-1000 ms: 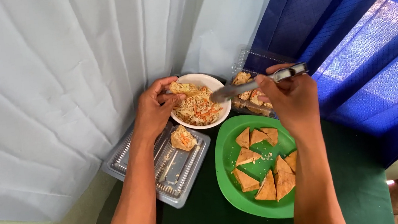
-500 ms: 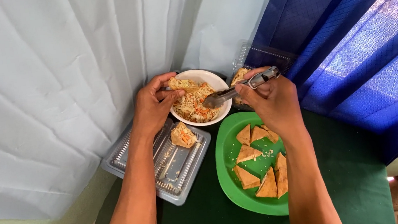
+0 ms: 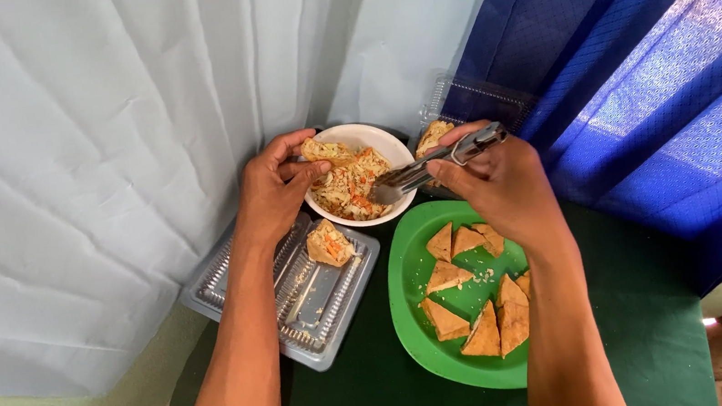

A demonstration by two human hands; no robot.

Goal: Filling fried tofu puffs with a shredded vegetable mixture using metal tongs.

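There is only one view, from a camera on the person's head, looking steeply down and a little forward over both forearms. It sits close, near enough that the green-covered bench [image 3: 633, 326] fills the lower frame and the arms run off the bottom edge. It faces a corner where a pale curtain [image 3: 98, 153] meets a blue one [image 3: 637, 59]. The far right edge, probably floor, is too cropped to tell.

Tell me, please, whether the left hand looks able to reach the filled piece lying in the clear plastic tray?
Probably yes. The left hand holds a piece of food at the rim of the white bowl, just above the clear tray. The filled piece lies uncovered beside the wrist, with nothing between them.
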